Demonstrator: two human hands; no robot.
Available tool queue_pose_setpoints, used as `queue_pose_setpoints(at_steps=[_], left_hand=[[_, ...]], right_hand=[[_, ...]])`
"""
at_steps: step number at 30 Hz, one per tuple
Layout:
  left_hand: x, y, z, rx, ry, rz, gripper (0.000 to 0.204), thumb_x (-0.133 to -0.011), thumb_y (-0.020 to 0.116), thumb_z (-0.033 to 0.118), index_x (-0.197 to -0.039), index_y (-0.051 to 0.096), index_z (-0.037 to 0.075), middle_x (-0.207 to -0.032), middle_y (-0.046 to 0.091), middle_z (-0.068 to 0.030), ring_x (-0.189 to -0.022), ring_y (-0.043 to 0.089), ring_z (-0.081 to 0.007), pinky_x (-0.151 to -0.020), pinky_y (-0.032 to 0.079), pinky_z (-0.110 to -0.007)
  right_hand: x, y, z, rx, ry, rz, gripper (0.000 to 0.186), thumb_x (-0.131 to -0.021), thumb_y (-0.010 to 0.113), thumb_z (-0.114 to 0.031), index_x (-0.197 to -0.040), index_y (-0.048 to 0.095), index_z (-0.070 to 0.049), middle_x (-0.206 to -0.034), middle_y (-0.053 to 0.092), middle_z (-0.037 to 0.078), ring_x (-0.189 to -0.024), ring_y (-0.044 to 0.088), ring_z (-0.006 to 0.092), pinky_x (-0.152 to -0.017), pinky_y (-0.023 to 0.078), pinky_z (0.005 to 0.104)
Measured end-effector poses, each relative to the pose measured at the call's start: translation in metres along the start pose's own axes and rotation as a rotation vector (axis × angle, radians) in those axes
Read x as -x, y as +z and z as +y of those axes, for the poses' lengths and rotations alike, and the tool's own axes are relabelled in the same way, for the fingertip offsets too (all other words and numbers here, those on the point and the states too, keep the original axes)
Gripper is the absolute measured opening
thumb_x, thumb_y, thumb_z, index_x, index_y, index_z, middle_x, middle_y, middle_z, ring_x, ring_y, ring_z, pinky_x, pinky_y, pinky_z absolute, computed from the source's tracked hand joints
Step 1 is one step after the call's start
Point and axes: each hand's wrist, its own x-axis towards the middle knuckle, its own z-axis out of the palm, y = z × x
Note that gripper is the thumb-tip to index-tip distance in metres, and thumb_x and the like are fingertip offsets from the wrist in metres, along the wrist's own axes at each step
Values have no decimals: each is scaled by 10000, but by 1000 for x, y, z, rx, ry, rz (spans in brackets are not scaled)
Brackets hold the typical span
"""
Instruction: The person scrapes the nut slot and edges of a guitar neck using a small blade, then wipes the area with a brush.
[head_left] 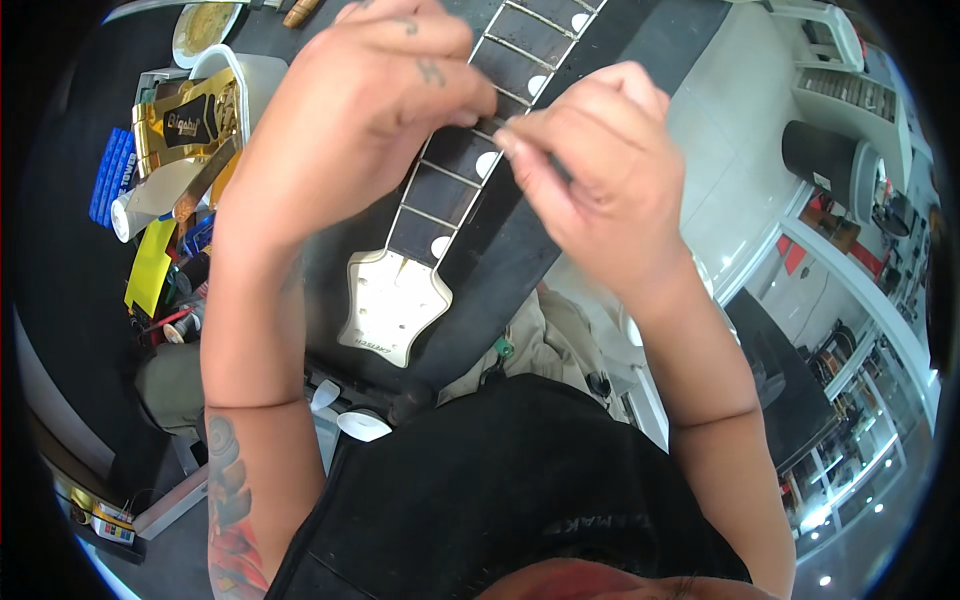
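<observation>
While the white headstock (pixel 395 310) points toward the person, the neck (pixel 445 165) slants away across the desk (pixel 500 265). Over its frets, left hand (pixel 385 95) and right hand (pixel 610 160) nearly meet, fingertips pinched together; I can't tell on what. Farther off, left, stands a white tub (pixel 263 85).

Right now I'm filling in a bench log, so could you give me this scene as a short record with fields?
Left hand: over the fretboard, fingertips bent toward it
Right hand: opposite, fingertips close to the left hand's
Held: cannot tell; too small between the fingertips
Fretboard: dark, metal frets, white inlays along its right edge
Headstock: white, toward the person
Left side: white tub, bright yellow piece, blue packet
</observation>
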Motion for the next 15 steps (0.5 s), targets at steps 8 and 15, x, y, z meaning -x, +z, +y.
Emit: queue_pose_setpoints(at_steps=[8,15], left_hand=[[-6,-4,6,43,35,-22,204,-764,853,-14,-956,834,53,-849,670,-44,-889,656,-292,-773,545,-395],[-11,1,5,-77,13,11,229,-737,849,-4,-959,822,46,-860,679,-57,-890,663,-306,-778,547,-407]], right_hand=[[5,-2,-2,-3,20,-5,223,-768,934,-109,-928,787,-157,-916,687,-32,-960,645,246,-897,456,428],[-11,-12,10,39,-17,42,177,-783,903,-13,-927,829,-86,-830,722,27,-841,638,273,-825,518,381]])
